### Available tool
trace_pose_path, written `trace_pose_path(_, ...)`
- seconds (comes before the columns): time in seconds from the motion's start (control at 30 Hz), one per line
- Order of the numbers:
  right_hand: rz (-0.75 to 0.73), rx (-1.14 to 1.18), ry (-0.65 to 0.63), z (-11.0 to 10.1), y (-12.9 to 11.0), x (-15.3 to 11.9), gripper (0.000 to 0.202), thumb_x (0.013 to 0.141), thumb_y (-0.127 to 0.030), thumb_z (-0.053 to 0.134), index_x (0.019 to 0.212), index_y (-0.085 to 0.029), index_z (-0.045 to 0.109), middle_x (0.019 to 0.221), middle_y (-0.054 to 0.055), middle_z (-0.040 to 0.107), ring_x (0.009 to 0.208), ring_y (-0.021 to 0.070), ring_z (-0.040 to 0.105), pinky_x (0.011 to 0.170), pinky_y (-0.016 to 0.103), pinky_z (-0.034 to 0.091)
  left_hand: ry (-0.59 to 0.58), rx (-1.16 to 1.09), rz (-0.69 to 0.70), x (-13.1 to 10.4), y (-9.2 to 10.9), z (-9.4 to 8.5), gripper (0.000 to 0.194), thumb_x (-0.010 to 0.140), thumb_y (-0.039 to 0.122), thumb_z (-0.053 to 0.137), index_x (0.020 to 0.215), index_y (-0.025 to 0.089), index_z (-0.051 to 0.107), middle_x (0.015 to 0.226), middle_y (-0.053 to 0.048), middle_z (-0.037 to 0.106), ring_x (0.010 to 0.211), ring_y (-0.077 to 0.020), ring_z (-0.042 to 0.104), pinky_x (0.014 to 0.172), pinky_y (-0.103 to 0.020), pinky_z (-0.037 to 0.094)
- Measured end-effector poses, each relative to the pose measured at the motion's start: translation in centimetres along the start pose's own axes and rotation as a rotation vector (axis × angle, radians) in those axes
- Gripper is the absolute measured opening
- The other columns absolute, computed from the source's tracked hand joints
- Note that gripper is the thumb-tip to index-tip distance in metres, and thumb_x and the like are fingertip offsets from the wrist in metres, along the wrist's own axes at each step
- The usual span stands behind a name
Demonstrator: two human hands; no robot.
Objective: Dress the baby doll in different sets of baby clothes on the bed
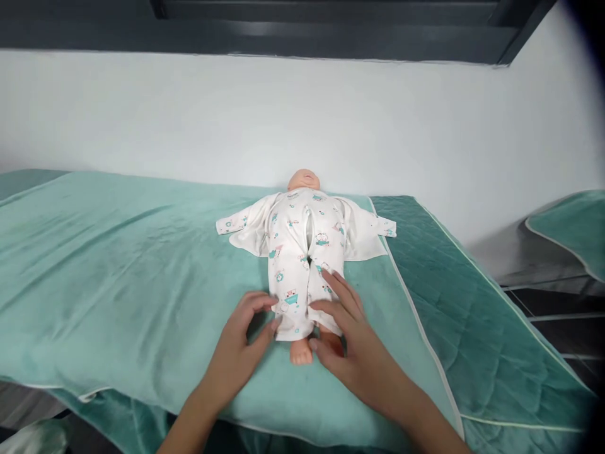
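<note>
A baby doll (pixel 304 179) lies on its back with its head toward the wall. White printed pants (pixel 289 271) cover its legs, and a white long-sleeved baby top (pixel 362 230) is spread out under and beside it. My left hand (pixel 243 343) is at the outer edge of the pant leg on the left, thumb and index finger apart, their tips at the fabric. Over the other pant leg is my right hand (pixel 357 340), fingers spread, its thumb by the doll's bare feet (pixel 301 352). That hand partly hides the right foot.
A light green blanket (pixel 142 271) covers the bed, and a darker quilted cover (pixel 472 321) shows on the right. Behind stands a white wall (pixel 236 120) with a dark frame (pixel 331 28) above it. Another green cushioned surface (pixel 574 224) is at far right.
</note>
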State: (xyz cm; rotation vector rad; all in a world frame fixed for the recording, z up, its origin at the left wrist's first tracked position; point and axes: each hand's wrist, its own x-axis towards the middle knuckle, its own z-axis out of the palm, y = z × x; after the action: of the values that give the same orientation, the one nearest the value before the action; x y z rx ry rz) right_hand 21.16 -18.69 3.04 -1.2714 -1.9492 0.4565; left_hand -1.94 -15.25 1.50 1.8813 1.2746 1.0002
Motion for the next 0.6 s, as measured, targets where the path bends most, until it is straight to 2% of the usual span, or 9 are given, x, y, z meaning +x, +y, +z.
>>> trace_pose_path(0.1,0.016,-0.214,-0.054,0.0,-1.5,0.6,0.026,0.080,-0.015,0.059,0.105,-0.023,0.061,0.160,0.009,0.030,0.149,0.0327,0.023,0.109,0.057,0.041,-0.017,0.149,0.122,-1.3,0.1,0.6,0.026,0.091,0.024,0.056,0.117,0.027,0.056,0.120,-0.008,0.059,0.114,-0.0237,0.057,0.099,-0.043,0.048)
trace_pose_path(0.2,0.013,-0.403,-0.023,0.6,-2.5,1.3,0.021,0.080,-0.011,0.058,0.098,-0.020,0.064,0.155,0.014,0.040,0.145,0.0379,0.031,0.109,0.067,0.034,-0.024,0.274,0.268,-1.8,-0.1,1.4,0.037,0.088,0.017,0.056,0.123,0.027,0.053,0.121,-0.010,0.060,0.113,-0.0254,0.057,0.097,-0.046,0.049)
trace_pose_path(0.27,0.004,-0.473,0.007,1.2,-2.9,1.6,0.023,0.084,-0.008,0.053,0.099,-0.019,0.066,0.151,0.015,0.046,0.143,0.0380,0.034,0.110,0.069,0.030,-0.009,0.318,0.309,-2.0,-0.3,1.8,0.042,0.086,0.015,0.057,0.126,0.026,0.051,0.122,-0.010,0.060,0.112,-0.0257,0.058,0.096,-0.045,0.050)
trace_pose_path(0.37,-0.014,-0.496,0.024,1.6,-3.2,1.5,0.025,0.090,-0.009,0.048,0.102,-0.020,0.067,0.147,0.012,0.051,0.144,0.0350,0.034,0.113,0.067,0.028,0.013,0.313,0.317,-2.1,0.0,1.9,0.035,0.088,0.014,0.054,0.121,0.025,0.053,0.116,-0.009,0.062,0.106,-0.0242,0.060,0.091,-0.042,0.052)
trace_pose_path(0.47,-0.055,-0.488,0.035,1.1,-3.5,1.1,0.024,0.093,-0.014,0.046,0.102,-0.022,0.067,0.144,0.008,0.054,0.144,0.0319,0.034,0.116,0.064,0.024,0.023,0.240,0.329,-2.4,1.2,1.5,0.024,0.090,0.012,0.050,0.109,0.025,0.056,0.105,-0.006,0.064,0.097,-0.0206,0.062,0.083,-0.035,0.053)
trace_pose_path(0.6,-0.179,-0.445,0.065,-0.1,-4.5,0.0,0.024,0.094,-0.017,0.048,0.107,-0.026,0.067,0.140,0.003,0.058,0.140,0.0275,0.040,0.119,0.059,0.019,0.132,0.164,0.363,-3.4,2.9,0.7,0.026,0.089,0.008,0.050,0.107,0.027,0.054,0.099,-0.003,0.062,0.092,-0.0175,0.061,0.079,-0.031,0.051)
